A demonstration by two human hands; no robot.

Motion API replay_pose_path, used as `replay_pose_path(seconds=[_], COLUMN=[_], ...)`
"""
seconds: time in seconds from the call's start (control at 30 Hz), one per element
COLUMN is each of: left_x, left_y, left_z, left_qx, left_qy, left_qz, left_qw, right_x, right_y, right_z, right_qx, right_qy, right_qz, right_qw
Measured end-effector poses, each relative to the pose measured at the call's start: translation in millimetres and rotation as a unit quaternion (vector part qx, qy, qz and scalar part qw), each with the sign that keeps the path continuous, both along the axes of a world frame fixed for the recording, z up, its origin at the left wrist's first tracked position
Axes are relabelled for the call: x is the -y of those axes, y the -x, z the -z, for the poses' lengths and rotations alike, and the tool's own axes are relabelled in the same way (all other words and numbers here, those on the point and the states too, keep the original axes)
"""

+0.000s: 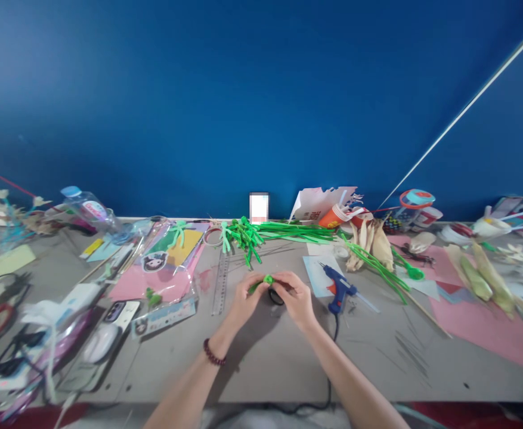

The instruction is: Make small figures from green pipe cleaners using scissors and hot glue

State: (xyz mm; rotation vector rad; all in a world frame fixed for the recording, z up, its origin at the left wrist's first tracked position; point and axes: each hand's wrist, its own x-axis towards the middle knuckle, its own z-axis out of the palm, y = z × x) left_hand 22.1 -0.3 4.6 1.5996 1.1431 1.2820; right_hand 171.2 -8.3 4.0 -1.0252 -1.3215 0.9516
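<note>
A small green piece (268, 279) sits left of the glue gun (344, 292), pinched between the fingertips of the left hand (248, 293) and right hand (296, 296), a black ring (277, 298) just below it. Further left of the glue gun lies a ruler (220, 285); beyond it, green stems (293, 231) line the back edge. Nearer than the glue gun, grey table (368, 369) stretches to the front edge, crossed by a cord (336, 328)

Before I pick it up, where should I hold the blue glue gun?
Probably by its handle, coming from the near side: the glue gun lies flat, with its handle pointing nearer and its nozzle pointing away, leftward. Keep off the nozzle, as it could be hot.
</note>
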Motion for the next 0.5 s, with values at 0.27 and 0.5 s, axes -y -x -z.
replay_pose_path(seconds=[0.27,0.5], left_x=[-0.8,0.3], left_y=[-1.6,-2.9], left_z=[3.2,1.7], left_qx=[0.041,0.053], left_qy=[0.056,0.021], left_qz=[0.005,0.015], left_qw=[0.998,0.998], right_x=[-0.2,2.2], right_y=[6.3,8.4], right_z=[1.0,0.7], right_qx=[-0.105,-0.164], right_qy=[0.069,0.109], right_qz=[-0.017,-0.04], right_qw=[0.992,0.98])
